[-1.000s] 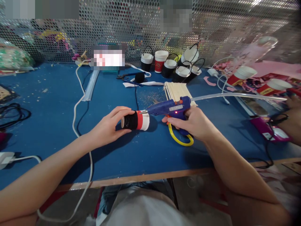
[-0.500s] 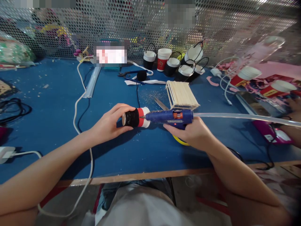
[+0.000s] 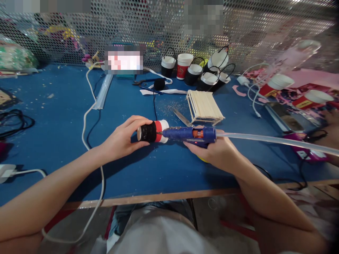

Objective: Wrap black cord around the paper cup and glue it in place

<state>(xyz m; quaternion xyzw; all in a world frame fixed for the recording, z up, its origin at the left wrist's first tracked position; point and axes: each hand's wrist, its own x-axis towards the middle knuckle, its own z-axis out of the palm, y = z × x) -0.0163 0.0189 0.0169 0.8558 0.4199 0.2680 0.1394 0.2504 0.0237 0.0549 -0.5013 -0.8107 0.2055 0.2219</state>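
My left hand [image 3: 125,135] grips a paper cup [image 3: 160,131] lying on its side, thumb and fingers round its base end. Black cord or yarn [image 3: 148,132] is wrapped round that end; the rest is red with a white rim. In my right hand [image 3: 215,151] is a blue hot glue gun [image 3: 182,134] with a small red light. Its nozzle tip meets the red band beside the black wrap. A long clear glue stick [image 3: 265,138] runs out of the gun's back. Scissors [image 3: 182,117] lie partly under the gun.
A wooden stick frame [image 3: 206,106] stands behind the gun. Several black-wrapped cups with handles [image 3: 194,76] and a red cup [image 3: 184,67] line the mesh. A ball of black yarn [image 3: 159,84] lies near pliers [image 3: 143,82]. A white cable [image 3: 85,123] crosses the left side. Another person's arm [image 3: 332,141] is at right.
The glue gun has tilted slightly and shifted a little left, its nozzle now closer to the edge of the black wrap. My left hand and the cup stay almost still.
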